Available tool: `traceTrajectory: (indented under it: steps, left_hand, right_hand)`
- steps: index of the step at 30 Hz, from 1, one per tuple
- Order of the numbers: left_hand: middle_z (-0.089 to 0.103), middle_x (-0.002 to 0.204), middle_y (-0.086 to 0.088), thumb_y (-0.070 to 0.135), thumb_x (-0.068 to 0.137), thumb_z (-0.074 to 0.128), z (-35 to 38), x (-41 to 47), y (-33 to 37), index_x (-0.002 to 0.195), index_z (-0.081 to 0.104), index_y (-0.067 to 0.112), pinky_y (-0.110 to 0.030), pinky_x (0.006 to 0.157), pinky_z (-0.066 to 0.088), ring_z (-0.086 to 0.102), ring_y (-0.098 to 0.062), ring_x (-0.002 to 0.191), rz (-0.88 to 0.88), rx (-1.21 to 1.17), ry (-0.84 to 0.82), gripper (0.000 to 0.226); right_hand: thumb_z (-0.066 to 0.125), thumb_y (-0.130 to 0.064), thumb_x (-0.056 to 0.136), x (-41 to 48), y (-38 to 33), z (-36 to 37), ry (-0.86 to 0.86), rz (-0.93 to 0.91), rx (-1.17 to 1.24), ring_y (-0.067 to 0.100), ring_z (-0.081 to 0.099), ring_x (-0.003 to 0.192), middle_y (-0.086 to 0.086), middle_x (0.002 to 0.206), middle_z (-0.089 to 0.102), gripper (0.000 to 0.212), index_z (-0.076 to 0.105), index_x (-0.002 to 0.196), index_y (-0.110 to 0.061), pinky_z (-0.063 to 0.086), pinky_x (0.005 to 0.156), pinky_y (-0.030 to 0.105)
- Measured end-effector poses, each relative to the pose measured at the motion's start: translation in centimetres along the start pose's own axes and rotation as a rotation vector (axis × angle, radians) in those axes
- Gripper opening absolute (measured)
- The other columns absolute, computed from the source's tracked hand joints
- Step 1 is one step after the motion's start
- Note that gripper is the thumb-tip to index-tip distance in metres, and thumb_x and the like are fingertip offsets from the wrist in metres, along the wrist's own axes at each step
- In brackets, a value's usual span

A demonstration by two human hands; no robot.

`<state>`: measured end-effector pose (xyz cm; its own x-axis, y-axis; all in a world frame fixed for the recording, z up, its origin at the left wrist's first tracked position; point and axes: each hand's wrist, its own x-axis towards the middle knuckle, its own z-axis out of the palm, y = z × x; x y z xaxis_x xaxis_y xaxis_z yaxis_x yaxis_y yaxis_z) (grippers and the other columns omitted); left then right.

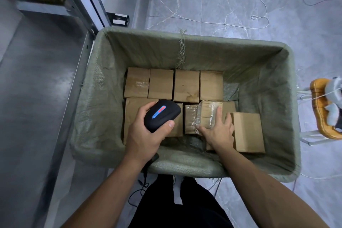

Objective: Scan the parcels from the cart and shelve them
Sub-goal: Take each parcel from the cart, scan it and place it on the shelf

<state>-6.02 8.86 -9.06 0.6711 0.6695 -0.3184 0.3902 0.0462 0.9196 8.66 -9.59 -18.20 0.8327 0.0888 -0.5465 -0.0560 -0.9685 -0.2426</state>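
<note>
1. Lying near the middle of the green-lined cart (240, 61), the taped parcel (202, 113) sits among other brown parcels (161, 84).
2. The right hand (219, 132) rests flat on it, fingers spread out.
3. The left hand (143, 137) grips a black barcode scanner (162, 113) just left of that parcel, above the boxes.
4. A grey metal shelf (81, 11) stands on the left.
5. White cables (203, 22) lie on the far floor, and a yellow stool (320, 109) stands on the right.
</note>
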Motion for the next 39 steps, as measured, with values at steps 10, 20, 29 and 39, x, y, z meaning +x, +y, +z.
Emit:
traceTrajectory:
  steps: [10, 20, 29, 39]
  left_hand:
    - [0.069, 0.108, 0.023, 0.059, 0.064, 0.078, -0.2, -0.4, 0.3, 0.117, 0.056, 0.054, -0.054, 0.079, 0.061, 0.072, -0.018, 0.092, 0.006, -0.009, 0.027, 0.057]
    - [0.068, 0.11, 0.025, 0.06, 0.06, 0.079, 0.2, -3.1, 2.5, 0.117, 0.058, 0.052, -0.056, 0.086, 0.059, 0.07, -0.017, 0.1, 0.002, -0.058, 0.131, 0.061]
    - [0.073, 0.104, 0.021, 0.056, 0.06, 0.079, 1.3, -8.2, 5.3, 0.112, 0.059, 0.048, -0.047, 0.086, 0.06, 0.068, -0.016, 0.078, 0.07, -0.127, 0.292, 0.057]
    - [0.074, 0.1, 0.015, 0.044, 0.065, 0.082, 3.0, -15.1, 5.9, 0.12, 0.06, 0.038, -0.028, 0.072, 0.056, 0.068, -0.015, 0.071, 0.086, -0.134, 0.504, 0.059]
  right_hand:
    - [0.069, -0.031, 0.088, 0.4, -1.1, -0.7, -0.009, 0.05, 0.072, 0.042, 0.028, 0.133, 0.018, 0.151, 0.023, 0.082, 0.02, 0.154, -0.037, 0.034, 0.107, 0.048]
    - [0.069, -0.013, 0.082, 0.0, -0.3, -3.3, -0.126, -0.13, 0.379, 0.028, 0.055, 0.119, 0.011, 0.143, 0.045, 0.097, 0.016, 0.159, -0.04, 0.048, 0.098, 0.036]
    - [0.069, -0.014, 0.07, -2.2, -2.7, -6.9, -0.197, -0.462, 0.573, 0.019, 0.061, 0.107, 0.0, 0.129, 0.04, 0.111, 0.009, 0.14, -0.076, 0.056, 0.094, 0.045]
    - [0.074, -0.027, 0.06, -3.9, -3.5, -7.6, -0.395, -0.845, 0.625, 0.013, 0.044, 0.139, -0.006, 0.153, 0.037, 0.112, 0.016, 0.148, -0.065, 0.035, 0.118, 0.049]
